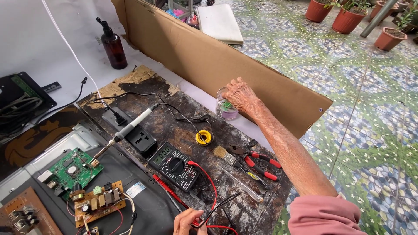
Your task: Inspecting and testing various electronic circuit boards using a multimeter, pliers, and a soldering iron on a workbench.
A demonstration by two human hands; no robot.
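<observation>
— Reaching across: right hand (242,96) sits on the small clear jar (227,106) at the far edge of the scorched board (244,200), by the cardboard wall (204,56). Fingers curled over its rim.
— Left hand (188,221)?
— Near edge, pinching the red and black probe leads (212,208), just below the multimeter (174,165). Jar lies well apart from it, up-right.

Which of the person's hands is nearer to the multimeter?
Left. The left hand sits just below the multimeter, holding its probe leads. The right hand is up at the small clear container by the cardboard.
</observation>
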